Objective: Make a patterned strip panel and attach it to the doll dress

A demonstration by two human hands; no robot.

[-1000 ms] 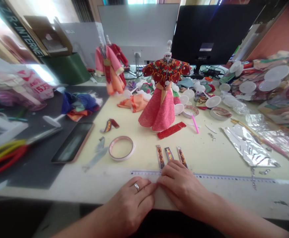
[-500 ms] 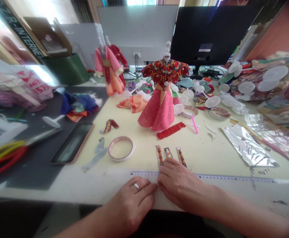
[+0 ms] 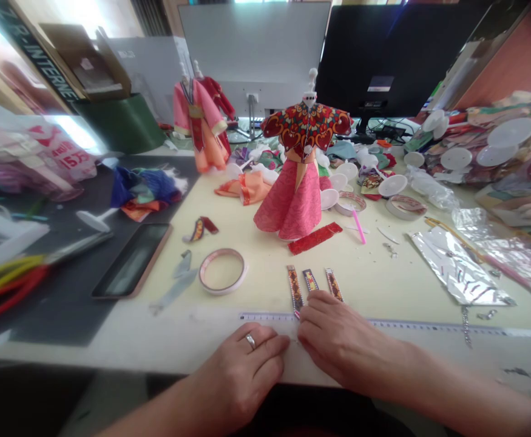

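Observation:
Near the table's front edge, my left hand (image 3: 247, 370), with a ring on one finger, rests with curled fingers pressed together; what they hold, if anything, is hidden. Just right of it my right hand (image 3: 333, 331) lies across the plastic ruler (image 3: 429, 328), its fingers bent and closed. Beyond its knuckles show a brown patterned ribbon strip (image 3: 294, 285), a middle strip (image 3: 309, 279) whose lower end my fingers cover, and a third strip (image 3: 333, 284). Whether my right fingertips grip a strip cannot be seen.
A dress form (image 3: 287, 200) in a pink skirt and patterned cape stands behind the strips, with a red strip (image 3: 315, 238) before it. Leftward lie a tape roll (image 3: 201, 279), a phone (image 3: 133, 261) and scissors (image 3: 14, 285). A silvery packet (image 3: 459, 267) lies right.
My right hand has shifted slightly right, baring more of the leftmost strip's lower end and the ruler beside it. My left hand stays in place.

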